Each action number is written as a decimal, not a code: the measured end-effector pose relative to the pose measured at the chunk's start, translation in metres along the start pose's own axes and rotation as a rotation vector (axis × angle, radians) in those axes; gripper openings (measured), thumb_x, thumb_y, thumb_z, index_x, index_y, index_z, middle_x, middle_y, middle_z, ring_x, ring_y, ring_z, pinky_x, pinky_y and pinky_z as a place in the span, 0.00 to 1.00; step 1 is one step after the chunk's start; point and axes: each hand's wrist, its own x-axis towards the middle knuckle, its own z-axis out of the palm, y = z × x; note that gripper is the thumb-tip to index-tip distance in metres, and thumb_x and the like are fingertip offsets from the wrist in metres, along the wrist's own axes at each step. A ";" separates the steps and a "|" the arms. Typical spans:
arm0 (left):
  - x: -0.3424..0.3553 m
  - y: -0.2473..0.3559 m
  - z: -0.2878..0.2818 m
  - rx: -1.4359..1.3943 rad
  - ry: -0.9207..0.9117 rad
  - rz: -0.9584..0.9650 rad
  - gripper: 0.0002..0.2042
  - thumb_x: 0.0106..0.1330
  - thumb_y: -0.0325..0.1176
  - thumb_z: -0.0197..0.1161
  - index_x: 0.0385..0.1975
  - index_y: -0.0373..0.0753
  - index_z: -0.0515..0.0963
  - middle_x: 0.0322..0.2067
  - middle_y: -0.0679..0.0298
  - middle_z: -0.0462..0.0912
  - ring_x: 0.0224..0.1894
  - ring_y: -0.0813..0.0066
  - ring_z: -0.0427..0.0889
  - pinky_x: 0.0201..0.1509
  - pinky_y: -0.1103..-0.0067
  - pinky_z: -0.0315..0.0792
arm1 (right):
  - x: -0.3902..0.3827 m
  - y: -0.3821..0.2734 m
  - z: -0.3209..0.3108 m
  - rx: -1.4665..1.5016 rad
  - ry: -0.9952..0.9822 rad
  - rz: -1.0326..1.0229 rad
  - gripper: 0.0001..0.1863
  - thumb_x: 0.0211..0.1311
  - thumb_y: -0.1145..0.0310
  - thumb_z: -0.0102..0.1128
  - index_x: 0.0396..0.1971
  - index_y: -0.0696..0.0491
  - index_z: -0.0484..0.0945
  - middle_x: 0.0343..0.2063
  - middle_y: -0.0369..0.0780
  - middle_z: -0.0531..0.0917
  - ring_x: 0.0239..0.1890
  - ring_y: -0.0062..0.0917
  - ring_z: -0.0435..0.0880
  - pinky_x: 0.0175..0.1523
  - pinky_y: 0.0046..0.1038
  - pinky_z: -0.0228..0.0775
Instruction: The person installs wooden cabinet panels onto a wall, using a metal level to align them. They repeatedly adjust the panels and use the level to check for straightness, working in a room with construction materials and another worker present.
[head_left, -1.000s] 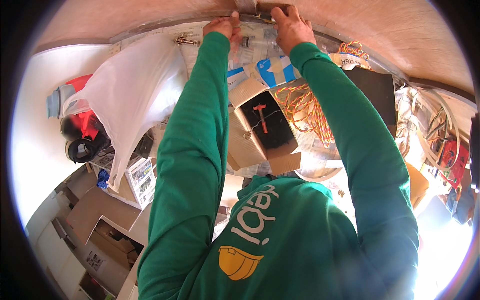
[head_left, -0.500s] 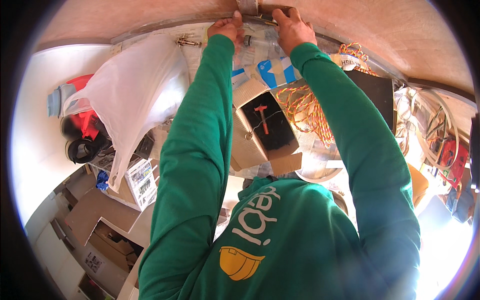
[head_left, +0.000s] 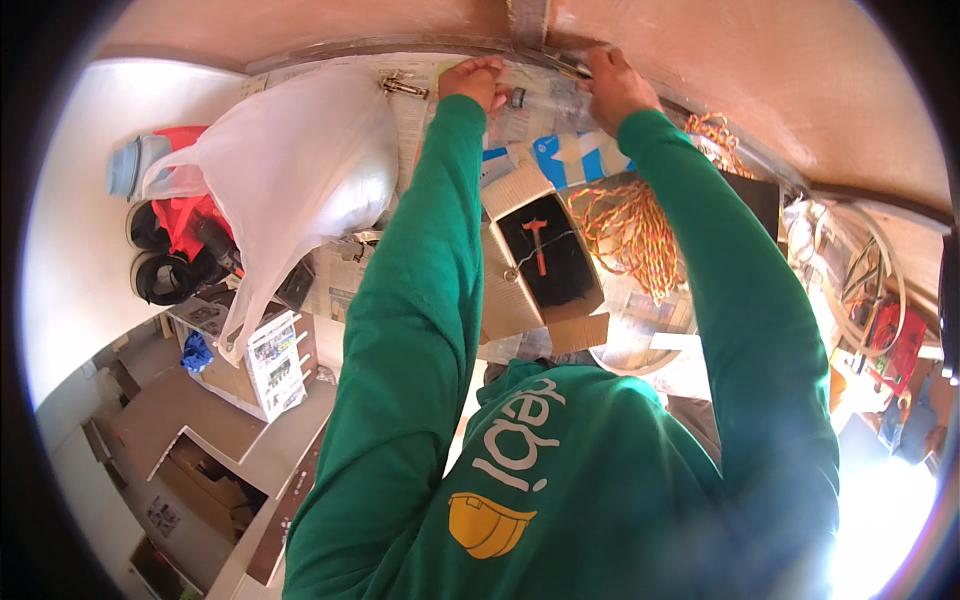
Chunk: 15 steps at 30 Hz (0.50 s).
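My left hand [head_left: 472,82] is at the top of the view, beside a dark trim strip [head_left: 450,47] along the wooden panel. Its fingers are curled, and what they grip is too small to make out. To its right, my right hand [head_left: 618,88] is closed around what looks like a slim metal tool [head_left: 568,64] by the strip's vertical join. Between my hands lies a clear plastic item with a dark cap [head_left: 535,100]. A metal fitting [head_left: 402,85] rests left of my left hand, and blue taped sheeting [head_left: 560,158] lies below both hands.
Below are an open cardboard box [head_left: 510,310] holding a red hammer [head_left: 538,248] and tangled red-yellow rope [head_left: 640,240]. A white plastic bag [head_left: 290,170] and dark shoes [head_left: 162,278] are at left, coiled pale tubing [head_left: 850,280] at right. A paper-covered box [head_left: 275,365] stands lower left.
The view has shifted, so both hands and the surroundings sit lower and further right. My right hand has drawn slightly back from the vertical join, showing more of the metal tool.
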 end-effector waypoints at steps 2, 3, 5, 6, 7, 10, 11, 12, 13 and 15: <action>0.011 -0.017 -0.024 -0.139 -0.139 0.170 0.08 0.63 0.24 0.64 0.41 0.38 0.83 0.35 0.62 0.88 0.27 0.75 0.83 0.27 0.81 0.76 | -0.004 -0.002 -0.026 -0.090 -0.046 -0.095 0.26 0.54 0.75 0.59 0.55 0.47 0.68 0.49 0.48 0.75 0.48 0.49 0.80 0.53 0.47 0.74; 0.011 -0.022 -0.011 -0.114 -0.131 0.286 0.08 0.62 0.22 0.64 0.40 0.35 0.84 0.36 0.59 0.88 0.28 0.73 0.84 0.31 0.80 0.78 | -0.004 -0.009 -0.043 -0.145 -0.062 -0.136 0.27 0.53 0.75 0.60 0.55 0.48 0.68 0.48 0.48 0.76 0.47 0.49 0.81 0.52 0.46 0.75; 0.012 -0.031 -0.003 -0.062 -0.079 0.360 0.07 0.60 0.21 0.64 0.37 0.33 0.85 0.35 0.58 0.88 0.30 0.73 0.85 0.37 0.79 0.80 | -0.006 -0.042 -0.081 -0.202 -0.087 -0.333 0.27 0.53 0.75 0.60 0.55 0.47 0.69 0.45 0.47 0.78 0.47 0.46 0.81 0.51 0.45 0.75; 0.016 -0.035 -0.005 -0.037 -0.044 0.324 0.06 0.60 0.22 0.65 0.35 0.34 0.85 0.34 0.58 0.88 0.31 0.74 0.86 0.38 0.80 0.80 | -0.005 -0.059 -0.097 -0.230 -0.105 -0.441 0.27 0.52 0.75 0.60 0.55 0.47 0.70 0.44 0.46 0.79 0.48 0.45 0.82 0.51 0.44 0.76; 0.020 -0.037 -0.003 -0.014 -0.025 0.286 0.04 0.59 0.23 0.66 0.33 0.34 0.85 0.33 0.59 0.88 0.31 0.76 0.86 0.39 0.81 0.79 | -0.004 -0.076 -0.110 -0.336 -0.101 -0.543 0.26 0.53 0.77 0.59 0.55 0.47 0.71 0.44 0.45 0.80 0.47 0.44 0.82 0.50 0.43 0.75; -0.013 -0.028 0.015 0.261 0.248 0.494 0.09 0.60 0.26 0.68 0.40 0.35 0.84 0.30 0.60 0.86 0.27 0.76 0.83 0.31 0.79 0.80 | 0.009 -0.128 -0.131 -0.574 -0.059 -0.795 0.23 0.54 0.80 0.55 0.52 0.46 0.76 0.44 0.42 0.81 0.47 0.41 0.81 0.48 0.41 0.72; -0.012 -0.027 0.018 0.212 0.227 0.440 0.08 0.60 0.27 0.68 0.38 0.35 0.84 0.30 0.61 0.86 0.27 0.76 0.84 0.32 0.78 0.81 | 0.021 -0.144 -0.133 -0.596 -0.032 -0.852 0.22 0.54 0.79 0.55 0.50 0.46 0.78 0.43 0.42 0.81 0.47 0.40 0.81 0.49 0.40 0.72; -0.009 -0.027 0.019 0.168 0.208 0.385 0.08 0.59 0.27 0.69 0.37 0.35 0.84 0.29 0.62 0.86 0.28 0.76 0.84 0.32 0.78 0.81 | 0.033 -0.160 -0.134 -0.609 -0.003 -0.910 0.20 0.54 0.79 0.55 0.48 0.47 0.79 0.43 0.41 0.82 0.48 0.39 0.81 0.49 0.38 0.71; -0.009 -0.026 0.018 0.127 0.184 0.329 0.07 0.59 0.28 0.69 0.36 0.34 0.84 0.29 0.63 0.86 0.28 0.76 0.84 0.32 0.78 0.81 | 0.041 -0.179 -0.134 -0.694 -0.080 -0.827 0.16 0.58 0.73 0.55 0.45 0.47 0.82 0.43 0.41 0.83 0.50 0.37 0.80 0.54 0.37 0.69; -0.014 -0.024 0.018 0.100 0.209 0.322 0.05 0.59 0.28 0.69 0.33 0.35 0.84 0.28 0.64 0.86 0.28 0.77 0.83 0.34 0.78 0.80 | 0.102 -0.175 -0.074 -0.797 -0.199 -0.765 0.11 0.60 0.67 0.55 0.41 0.47 0.82 0.40 0.43 0.82 0.48 0.39 0.81 0.54 0.42 0.69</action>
